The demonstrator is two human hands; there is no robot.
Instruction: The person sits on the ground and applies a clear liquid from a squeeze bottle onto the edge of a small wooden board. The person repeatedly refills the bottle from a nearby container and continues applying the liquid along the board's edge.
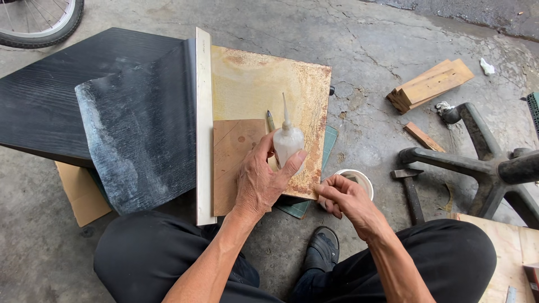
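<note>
A stained board (264, 84) lies flat at centre, a brown square sheet (236, 163) on its near left. The left hand (259, 182) clamps a translucent squeeze bottle (288, 143) upright, nozzle pointing far. The right hand (342, 196), just right, pinches the board's near corner, apparently.

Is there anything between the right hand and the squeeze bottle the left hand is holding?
Nothing visible. The left hand grips the translucent squeeze bottle over the rusty board. The right hand rests at the board's near right corner, beside a white cup, with open space between it and the bottle.
</note>
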